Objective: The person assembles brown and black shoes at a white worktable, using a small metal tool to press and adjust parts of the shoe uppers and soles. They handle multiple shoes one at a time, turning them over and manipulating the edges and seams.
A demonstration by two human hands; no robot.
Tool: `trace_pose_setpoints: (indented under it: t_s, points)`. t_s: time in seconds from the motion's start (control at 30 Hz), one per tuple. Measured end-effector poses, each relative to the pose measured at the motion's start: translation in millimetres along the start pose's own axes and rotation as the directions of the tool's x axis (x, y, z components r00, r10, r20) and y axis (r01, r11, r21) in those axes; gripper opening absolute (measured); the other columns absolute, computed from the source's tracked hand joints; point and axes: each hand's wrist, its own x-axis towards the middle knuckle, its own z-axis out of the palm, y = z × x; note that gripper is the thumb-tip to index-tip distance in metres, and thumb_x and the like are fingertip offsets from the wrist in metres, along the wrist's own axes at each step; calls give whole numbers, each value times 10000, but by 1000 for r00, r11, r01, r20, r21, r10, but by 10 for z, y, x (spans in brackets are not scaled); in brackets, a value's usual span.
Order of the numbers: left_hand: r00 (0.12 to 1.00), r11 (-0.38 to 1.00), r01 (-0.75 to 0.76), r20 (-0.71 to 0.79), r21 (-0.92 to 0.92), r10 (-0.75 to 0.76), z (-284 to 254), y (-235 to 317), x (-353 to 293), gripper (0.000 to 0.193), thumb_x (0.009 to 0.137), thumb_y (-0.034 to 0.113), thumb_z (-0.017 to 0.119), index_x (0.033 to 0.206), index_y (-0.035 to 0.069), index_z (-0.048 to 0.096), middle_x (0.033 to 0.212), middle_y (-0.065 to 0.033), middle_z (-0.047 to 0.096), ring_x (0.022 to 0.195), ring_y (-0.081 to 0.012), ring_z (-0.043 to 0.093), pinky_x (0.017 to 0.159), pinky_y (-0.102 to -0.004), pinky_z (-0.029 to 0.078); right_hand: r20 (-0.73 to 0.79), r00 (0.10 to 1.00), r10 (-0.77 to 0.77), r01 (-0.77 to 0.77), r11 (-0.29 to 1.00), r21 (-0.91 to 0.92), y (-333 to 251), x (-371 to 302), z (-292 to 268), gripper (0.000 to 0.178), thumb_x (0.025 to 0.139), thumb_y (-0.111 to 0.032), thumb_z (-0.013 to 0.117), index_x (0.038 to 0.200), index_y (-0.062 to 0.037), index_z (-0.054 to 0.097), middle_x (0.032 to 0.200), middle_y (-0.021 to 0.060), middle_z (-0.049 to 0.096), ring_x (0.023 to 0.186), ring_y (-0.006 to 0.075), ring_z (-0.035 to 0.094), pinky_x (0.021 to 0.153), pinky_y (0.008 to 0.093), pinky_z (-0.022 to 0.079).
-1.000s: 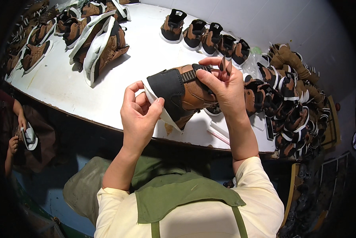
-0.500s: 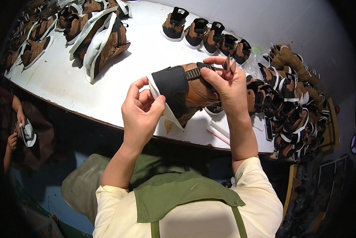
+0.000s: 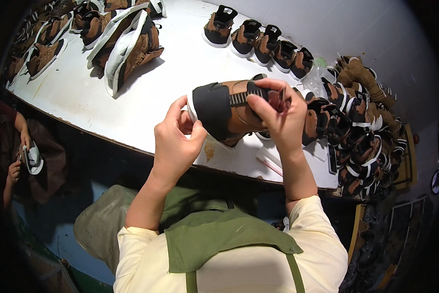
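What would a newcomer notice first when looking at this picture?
In the centre, the left hand and right hand hold a brown and black shoe above the white table. A row of similar shoes stands at the far edge, and a heap of shoes lies to the right.

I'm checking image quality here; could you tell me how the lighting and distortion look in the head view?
Head view: the white table is brightly lit, nearly glaring; its front edge bows from the fisheye lens; the rim falls to black; the held shoe and both hands stay sharp.
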Motion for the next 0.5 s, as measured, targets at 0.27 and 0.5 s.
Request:
trace_pose_setpoints:
  t_s: [0.27,0.5]
  points:
    - [984,948,-150,-45,280,170,20,-319,-181,341,741,-75,507,1082,-65,513,702,-145,624,601,-207,652,604,-282,519,-55,879,-473,455,869,-192,410,-474,109,349,685,-97,814,968,-14,627,618,31,555,472,96,480,432,226,377]
    - [975,920,-203,-18,335,222,29,-441,-420,314,710,-110,461,1016,-47,501,648,-141,564,493,-260,566,482,-308,456,-90,816,-571,561,820,-113,750,-777,109,420,684,-106,814,1007,-41,553,607,38,495,465,164,433,430,271,329]
